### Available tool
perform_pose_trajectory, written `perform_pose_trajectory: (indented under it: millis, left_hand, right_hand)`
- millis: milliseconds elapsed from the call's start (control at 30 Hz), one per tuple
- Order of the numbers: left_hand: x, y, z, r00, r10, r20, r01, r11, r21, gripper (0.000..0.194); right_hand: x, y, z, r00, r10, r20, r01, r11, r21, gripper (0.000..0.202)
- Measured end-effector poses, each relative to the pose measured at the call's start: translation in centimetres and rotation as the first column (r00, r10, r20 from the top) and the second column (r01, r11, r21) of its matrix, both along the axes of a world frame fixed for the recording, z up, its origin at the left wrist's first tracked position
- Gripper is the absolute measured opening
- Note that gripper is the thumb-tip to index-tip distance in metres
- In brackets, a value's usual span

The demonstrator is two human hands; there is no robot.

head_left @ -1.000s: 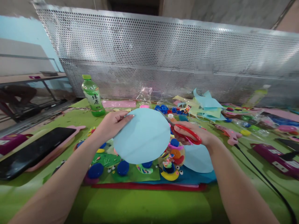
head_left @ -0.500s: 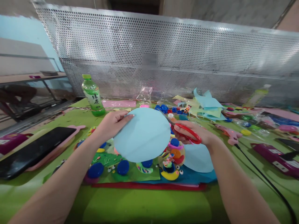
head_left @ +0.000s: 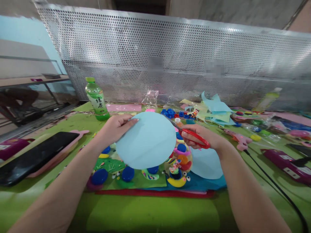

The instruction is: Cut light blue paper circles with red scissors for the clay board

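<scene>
My left hand [head_left: 119, 126] pinches the upper left edge of a round sheet of light blue paper [head_left: 147, 140], thumb on top. A pair of scissors [head_left: 195, 137] with red handles is gripped in my right hand [head_left: 200, 132]; the blades lie at the sheet's right edge. Below the raised sheet are decorated green and blue papers carrying several blue bottle caps [head_left: 128, 174], googly eyes and a yellow clay banana shape [head_left: 177, 182]. A second light blue paper piece [head_left: 206, 164] lies under my right wrist.
A green tea bottle [head_left: 97, 100] stands at the back left, a black phone [head_left: 40, 157] nearer. To the right are a pink glue gun [head_left: 239, 139] with its cable, a purple power strip [head_left: 286, 165] and paper scraps [head_left: 217, 108]. A perforated metal panel [head_left: 136, 48] closes off the back.
The round paper has shifted slightly left with my left hand. My right hand and the scissors stay almost in place.
</scene>
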State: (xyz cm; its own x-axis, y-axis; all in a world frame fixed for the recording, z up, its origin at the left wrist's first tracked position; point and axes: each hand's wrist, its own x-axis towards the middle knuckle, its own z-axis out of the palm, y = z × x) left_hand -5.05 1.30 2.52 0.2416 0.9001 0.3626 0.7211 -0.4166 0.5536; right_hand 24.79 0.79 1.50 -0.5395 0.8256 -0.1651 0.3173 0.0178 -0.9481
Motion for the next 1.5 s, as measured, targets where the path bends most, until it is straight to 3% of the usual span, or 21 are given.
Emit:
perform_pose_trajectory:
  millis: [367,867,1067,1500]
  left_hand:
    - [0.34,0.00,-0.25,0.999,-0.033,-0.027,0.033,0.999,-0.030,0.037]
    - [0.15,-0.10,-0.09,0.998,-0.054,0.012,0.055,0.997,-0.055,0.036]
    - [0.31,-0.24,0.02,0.997,-0.070,-0.015,0.069,0.996,-0.061,0.037]
    - [0.57,-0.31,-0.08,0.994,-0.082,-0.065,0.078,0.994,-0.075,0.039]
  right_hand:
    - [-0.17,-0.38,0.12,0.999,0.045,-0.003,-0.045,0.997,-0.066,0.034]
    - [0.09,-0.23,0.23,0.996,0.006,0.089,-0.011,0.999,0.053,0.033]
    - [0.17,-0.12,-0.03,0.998,0.045,0.050,-0.042,0.997,-0.070,0.038]
    - [-0.21,0.01,-0.02,0.996,0.068,0.063,-0.064,0.996,-0.062,0.041]
